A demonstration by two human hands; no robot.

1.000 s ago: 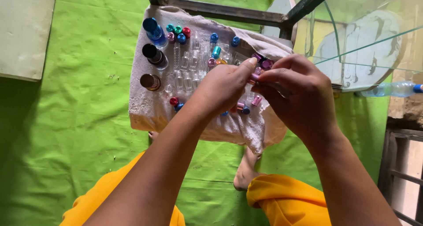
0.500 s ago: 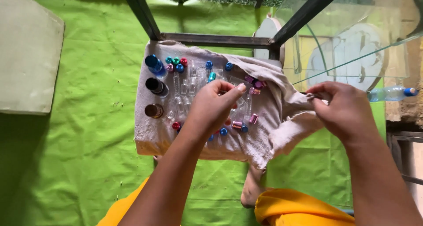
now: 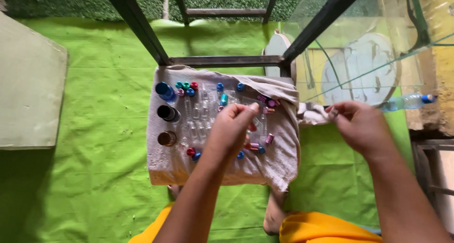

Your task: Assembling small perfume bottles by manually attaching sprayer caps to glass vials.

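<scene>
Green matting is lying under the cloth-draped stool [image 3: 198, 169] where my left hand [image 3: 231, 129] is pinching a small clear vial [image 3: 254, 111] mid-cloth while my right hand [image 3: 362, 127] is gripping the cloth's right edge [image 3: 309, 115], and tugging there could be rolling vials off.

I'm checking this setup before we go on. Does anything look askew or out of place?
Yes. The beige cloth sits crooked: its right corner is bunched and pulled off the edge where the right hand pinches it. The small clear vials and coloured caps lie scattered, not in rows. The left hand rests among them.
</scene>
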